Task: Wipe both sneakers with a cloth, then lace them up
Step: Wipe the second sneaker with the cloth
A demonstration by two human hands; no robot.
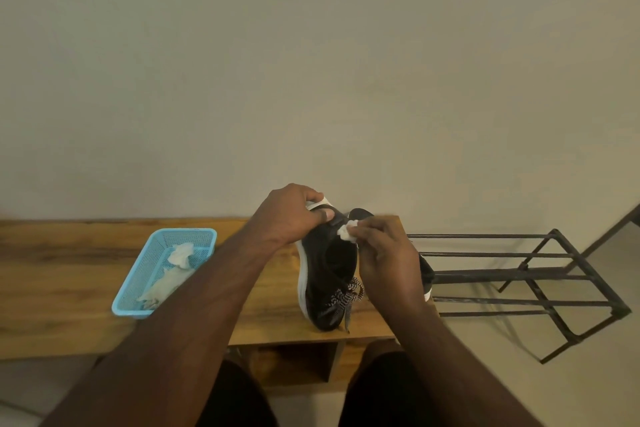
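A black sneaker [325, 274] with a white sole stands on the wooden bench [69, 281], toe toward me, with patterned laces [346, 296] hanging loose at the front. My left hand [294, 215] grips its heel, thumb over the collar. My right hand [384, 253] pinches a small white cloth [346, 231] against the sneaker's heel collar. A second black sneaker [427, 276] lies behind my right hand, mostly hidden.
A blue plastic basket [138, 288] holding crumpled white cloths [180, 255] sits on the bench to the left. A dark metal shoe rack [519, 274] stands on the floor at the right. A plain wall runs behind the bench.
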